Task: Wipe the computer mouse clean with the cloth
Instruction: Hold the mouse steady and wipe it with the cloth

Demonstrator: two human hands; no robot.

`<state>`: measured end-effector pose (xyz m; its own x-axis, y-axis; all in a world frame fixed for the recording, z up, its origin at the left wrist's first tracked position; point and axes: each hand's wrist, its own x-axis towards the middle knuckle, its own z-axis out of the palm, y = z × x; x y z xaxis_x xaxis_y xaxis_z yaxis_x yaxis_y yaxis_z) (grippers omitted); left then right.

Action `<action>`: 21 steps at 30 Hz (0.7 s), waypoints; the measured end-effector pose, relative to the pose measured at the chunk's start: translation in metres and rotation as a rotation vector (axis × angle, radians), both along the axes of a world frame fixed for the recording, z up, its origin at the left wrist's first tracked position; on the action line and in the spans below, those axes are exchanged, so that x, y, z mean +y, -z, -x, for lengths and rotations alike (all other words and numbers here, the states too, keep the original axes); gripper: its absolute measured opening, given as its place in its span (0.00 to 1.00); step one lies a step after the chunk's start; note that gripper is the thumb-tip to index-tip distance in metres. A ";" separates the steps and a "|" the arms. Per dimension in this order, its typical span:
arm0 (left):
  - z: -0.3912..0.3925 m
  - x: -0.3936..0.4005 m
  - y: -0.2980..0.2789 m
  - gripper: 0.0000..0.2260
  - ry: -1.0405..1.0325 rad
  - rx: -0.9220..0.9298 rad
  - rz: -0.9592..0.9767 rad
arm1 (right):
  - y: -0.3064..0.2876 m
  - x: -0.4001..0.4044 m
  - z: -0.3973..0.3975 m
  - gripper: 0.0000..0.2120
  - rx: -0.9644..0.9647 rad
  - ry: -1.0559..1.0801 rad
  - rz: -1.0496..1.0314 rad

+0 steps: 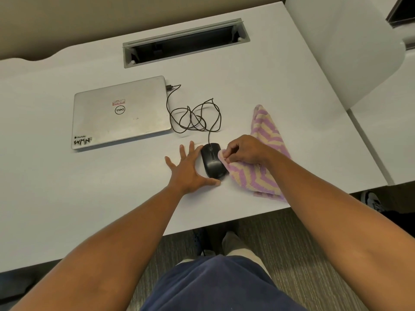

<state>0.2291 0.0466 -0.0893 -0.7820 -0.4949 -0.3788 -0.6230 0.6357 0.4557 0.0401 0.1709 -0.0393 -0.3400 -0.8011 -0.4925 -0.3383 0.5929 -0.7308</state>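
Observation:
A black wired computer mouse (211, 161) lies on the white desk (89, 198) near its front edge. My left hand (187, 167) rests flat beside it with fingers spread, the index finger and thumb touching the mouse's left side and near end. My right hand (243, 150) pinches a fold of the purple and cream striped cloth (267, 135) and presses it against the mouse's right side. The rest of the cloth trails on the desk behind and below my right wrist.
A shut silver laptop (119, 113) lies to the left, with the mouse's tangled black cable (195, 115) plugged into its side. A grey cable slot (186, 42) is set into the desk at the back. A white chair back (350, 52) stands at the right.

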 end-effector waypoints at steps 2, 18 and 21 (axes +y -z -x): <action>0.000 0.000 0.001 0.57 -0.002 0.001 -0.003 | -0.002 0.005 -0.001 0.07 -0.009 -0.075 -0.044; 0.001 0.000 -0.004 0.57 0.007 -0.012 0.004 | 0.008 -0.019 -0.003 0.10 0.280 -0.072 0.142; 0.001 0.000 -0.002 0.58 0.001 0.002 0.000 | 0.006 -0.031 -0.015 0.12 0.341 -0.168 0.156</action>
<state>0.2284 0.0464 -0.0869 -0.7834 -0.4938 -0.3775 -0.6214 0.6365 0.4569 0.0547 0.1402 -0.0448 -0.3210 -0.9155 -0.2427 -0.6594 0.3999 -0.6366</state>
